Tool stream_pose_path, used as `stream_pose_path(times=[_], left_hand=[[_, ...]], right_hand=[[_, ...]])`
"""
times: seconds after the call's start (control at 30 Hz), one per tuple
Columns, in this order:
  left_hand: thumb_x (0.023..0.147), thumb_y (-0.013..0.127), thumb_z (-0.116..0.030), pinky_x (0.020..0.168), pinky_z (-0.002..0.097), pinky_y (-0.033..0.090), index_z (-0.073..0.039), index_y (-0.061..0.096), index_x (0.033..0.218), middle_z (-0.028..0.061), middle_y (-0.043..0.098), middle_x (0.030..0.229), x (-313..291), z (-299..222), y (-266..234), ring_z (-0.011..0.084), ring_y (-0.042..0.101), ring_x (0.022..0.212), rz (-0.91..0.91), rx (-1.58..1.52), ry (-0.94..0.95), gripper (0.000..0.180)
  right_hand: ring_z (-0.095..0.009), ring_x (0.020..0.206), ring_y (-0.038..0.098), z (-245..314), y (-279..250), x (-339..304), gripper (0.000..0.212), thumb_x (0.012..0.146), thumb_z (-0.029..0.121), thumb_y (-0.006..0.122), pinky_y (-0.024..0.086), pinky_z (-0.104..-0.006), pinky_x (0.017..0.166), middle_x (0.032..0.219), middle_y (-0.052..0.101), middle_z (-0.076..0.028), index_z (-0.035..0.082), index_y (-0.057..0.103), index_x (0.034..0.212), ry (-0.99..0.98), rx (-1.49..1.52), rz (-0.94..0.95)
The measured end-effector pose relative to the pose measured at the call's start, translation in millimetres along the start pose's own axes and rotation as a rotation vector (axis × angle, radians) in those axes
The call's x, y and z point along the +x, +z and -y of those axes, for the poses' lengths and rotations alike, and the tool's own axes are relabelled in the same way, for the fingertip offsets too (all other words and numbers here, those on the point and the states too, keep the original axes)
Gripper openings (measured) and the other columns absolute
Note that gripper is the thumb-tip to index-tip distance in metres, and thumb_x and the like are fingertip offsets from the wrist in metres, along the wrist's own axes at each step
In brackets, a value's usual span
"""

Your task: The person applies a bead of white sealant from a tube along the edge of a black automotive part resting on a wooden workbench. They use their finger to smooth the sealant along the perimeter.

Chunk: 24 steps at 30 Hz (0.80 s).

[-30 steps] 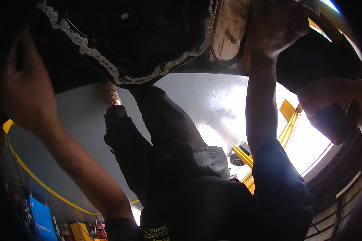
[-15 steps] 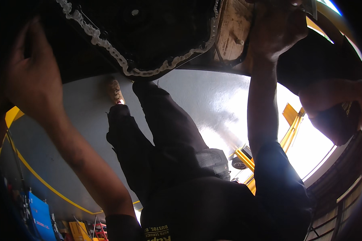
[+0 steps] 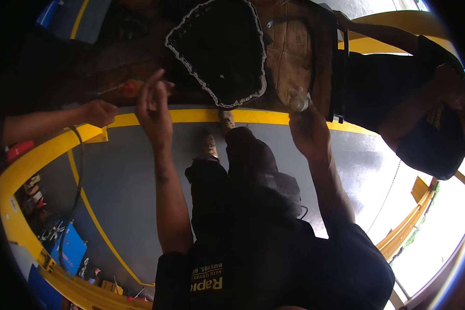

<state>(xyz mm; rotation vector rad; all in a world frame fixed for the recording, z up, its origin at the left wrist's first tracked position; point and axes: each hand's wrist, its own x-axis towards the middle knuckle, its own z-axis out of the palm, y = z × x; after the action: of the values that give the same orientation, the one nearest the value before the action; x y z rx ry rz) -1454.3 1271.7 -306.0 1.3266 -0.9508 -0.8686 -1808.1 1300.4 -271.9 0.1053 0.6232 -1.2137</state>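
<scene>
A dark, shallow pan (image 3: 219,57) lies on the work surface at top centre, with a wavy bead of pale sealant (image 3: 189,65) running along its rim. My right hand (image 3: 312,132) is just right of the pan's near corner, its fingers closed round a crumpled, pale squeeze tube (image 3: 298,101). My left hand (image 3: 156,111) is raised at the pan's left, apart from it, with fingers stretched out and nothing seen in them.
A brown cardboard sheet (image 3: 289,57) lies beside the pan. Another person's closed hand (image 3: 99,112) reaches in from the left, near a red-handled tool (image 3: 129,88). A co-worker in dark clothes (image 3: 369,88) stands at right. Yellow lift beams (image 3: 15,186) frame the grey floor.
The view has drawn back, so the pan looks smaller and shows more fully. My right hand has come lower, with the tube now plain to see. Another person's hand now shows at left.
</scene>
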Motion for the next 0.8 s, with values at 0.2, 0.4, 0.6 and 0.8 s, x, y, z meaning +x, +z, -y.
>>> stream_pose_path(times=[0.2, 0.4, 0.6, 0.8], left_hand=[[0.078, 0.085, -0.062, 0.118, 0.0455, 0.036, -0.006, 0.046, 0.155, 0.0153, 0.048, 0.156, -74, -108, 50, 0.0303, 0.04, 0.149, 0.672, 0.118, 0.166, 0.103], [0.09, 0.081, -0.019, 0.117, 0.0451, 0.039, -0.006, 0.055, 0.145, 0.0169, 0.046, 0.155, -87, -145, 69, 0.0344, 0.046, 0.143, 0.532, -0.032, 0.088, 0.062], [0.106, 0.062, -0.038, 0.113, 0.0453, 0.044, -0.002, 0.056, 0.132, 0.0217, 0.056, 0.143, -105, -131, 74, 0.0323, 0.054, 0.135, 0.208, -0.137, 0.076, 0.045], [0.108, 0.061, -0.028, 0.096, 0.0335, 0.05, -0.001, 0.056, 0.132, 0.0133, 0.069, 0.117, -107, -112, 11, 0.0181, 0.065, 0.104, -0.174, 0.03, -0.153, 0.036]], right_hand=[[-0.019, 0.095, 0.067, -55, 105, -50, 0.041, 0.115, 0.035, 0.041, 0.057, -0.0298, 0.081, 0.12, 0.066, -0.012, 0.0, 0.054, 0.132, 0.408, -0.146, -0.101], [-0.018, 0.101, 0.066, -34, 150, -41, 0.04, 0.113, 0.035, 0.048, 0.055, -0.0336, 0.092, 0.116, 0.067, -0.009, 0.0, 0.063, 0.124, 0.444, -0.575, 0.065], [-0.019, 0.093, 0.072, 5, 153, -10, 0.047, 0.109, 0.04, 0.054, 0.058, -0.0332, 0.079, 0.095, 0.075, -0.011, -0.002, 0.071, 0.12, 0.735, -1.176, 0.314], [-0.033, 0.122, 0.062, 58, 58, 125, 0.044, 0.099, 0.007, 0.057, 0.053, -0.0441, 0.1, 0.131, 0.063, -0.013, 0.021, 0.066, 0.14, -0.588, -2.347, 0.276]])
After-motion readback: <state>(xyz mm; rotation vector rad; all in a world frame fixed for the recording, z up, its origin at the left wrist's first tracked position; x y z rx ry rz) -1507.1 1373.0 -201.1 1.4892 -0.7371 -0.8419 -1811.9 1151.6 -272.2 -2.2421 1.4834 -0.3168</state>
